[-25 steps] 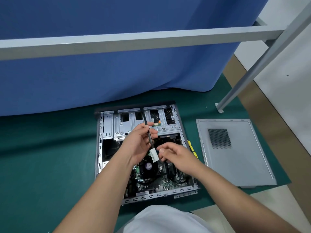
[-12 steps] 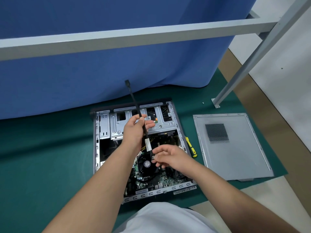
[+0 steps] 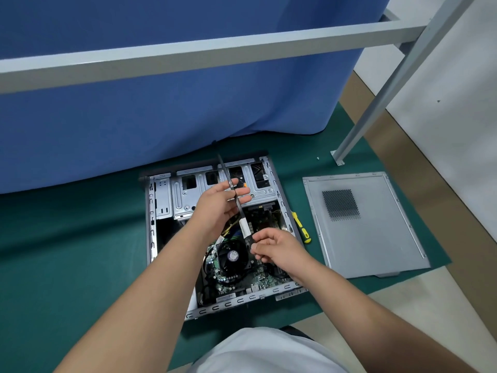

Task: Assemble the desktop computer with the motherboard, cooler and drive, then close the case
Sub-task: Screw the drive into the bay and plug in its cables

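Observation:
The open desktop case (image 3: pixel 150 238) lies flat on the green mat. Inside it are the motherboard (image 3: pixel 258 278) and the black cooler fan (image 3: pixel 231 258). The metal drive cage (image 3: pixel 188 195) fills the far end. Both hands hold a black flat cable (image 3: pixel 236 203) with a white label above the case. My left hand (image 3: pixel 217 203) has straightened fingers, and the cable runs between thumb and fingers. My right hand (image 3: pixel 277 249) pinches the cable's lower end near the fan. The cable's upper end sticks up past my left hand.
The grey side panel (image 3: pixel 376 238) lies on the mat to the right of the case. A yellow-handled screwdriver (image 3: pixel 301 227) rests between them. A blue curtain (image 3: pixel 161 117) hangs behind, a grey frame bar (image 3: pixel 215 55) crosses overhead, and its leg (image 3: pixel 376 109) stands at the right.
The cable has slid down through my left hand, so less of it sticks up. My left hand's fingers have loosened and straightened. My right hand stays low on the cable.

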A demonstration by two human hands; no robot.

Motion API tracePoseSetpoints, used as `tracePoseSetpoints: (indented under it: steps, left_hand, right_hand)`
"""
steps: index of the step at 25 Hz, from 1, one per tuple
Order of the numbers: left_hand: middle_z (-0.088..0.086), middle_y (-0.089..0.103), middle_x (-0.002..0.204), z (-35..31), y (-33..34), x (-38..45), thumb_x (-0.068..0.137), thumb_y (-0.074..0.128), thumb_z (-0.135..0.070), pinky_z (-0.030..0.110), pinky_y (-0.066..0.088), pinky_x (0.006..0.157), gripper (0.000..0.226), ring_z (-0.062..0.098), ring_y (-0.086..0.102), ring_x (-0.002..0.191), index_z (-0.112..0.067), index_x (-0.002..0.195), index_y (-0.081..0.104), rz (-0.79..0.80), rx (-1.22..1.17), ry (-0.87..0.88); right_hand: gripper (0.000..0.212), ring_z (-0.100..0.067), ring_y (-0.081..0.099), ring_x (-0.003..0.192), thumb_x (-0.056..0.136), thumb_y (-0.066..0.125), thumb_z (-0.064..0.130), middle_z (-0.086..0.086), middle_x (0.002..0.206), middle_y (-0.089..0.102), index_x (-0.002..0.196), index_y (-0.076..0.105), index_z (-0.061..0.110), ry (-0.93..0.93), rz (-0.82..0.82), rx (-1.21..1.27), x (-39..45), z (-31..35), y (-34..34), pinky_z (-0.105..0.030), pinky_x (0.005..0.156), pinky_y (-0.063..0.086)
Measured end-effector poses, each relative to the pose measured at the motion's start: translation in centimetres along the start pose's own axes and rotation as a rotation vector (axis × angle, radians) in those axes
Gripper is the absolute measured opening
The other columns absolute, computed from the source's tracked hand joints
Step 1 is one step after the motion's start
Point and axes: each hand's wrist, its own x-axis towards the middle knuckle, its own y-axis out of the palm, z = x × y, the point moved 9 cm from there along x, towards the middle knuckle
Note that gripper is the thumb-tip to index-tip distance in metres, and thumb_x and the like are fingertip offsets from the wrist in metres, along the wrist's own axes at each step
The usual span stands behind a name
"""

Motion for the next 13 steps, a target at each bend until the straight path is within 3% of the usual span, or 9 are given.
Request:
tracePoseSetpoints:
  steps: [9, 13]
  left_hand:
    - [0.019, 0.077, 0.097, 0.56, 0.13, 0.30, 0.096, 0.047, 0.014, 0.031, 0.063, 0.079, 0.027, 0.024, 0.077, 0.085, 0.002, 0.111, 0.066, -0.055, -0.016, -0.012]
    - [0.023, 0.076, 0.096, 0.99, -0.51, 0.73, 0.094, 0.049, 0.015, 0.028, 0.063, 0.072, 0.023, 0.023, 0.077, 0.079, 0.004, 0.104, 0.067, -0.123, -0.012, -0.036]
  right_hand:
    - [0.017, -0.009, 0.067, 0.073, 0.092, 0.073, 0.010, -0.009, 0.096, 0.077, 0.106, 0.069, 0.018, 0.011, -0.044, -0.011, -0.31, -0.40, -0.09, -0.022, 0.071, 0.055]
    - [0.016, -0.009, 0.067, 0.071, 0.090, 0.074, 0.009, -0.006, 0.089, 0.077, 0.103, 0.069, 0.017, 0.005, -0.036, 0.016, -0.21, -0.30, 0.25, -0.021, 0.068, 0.054]
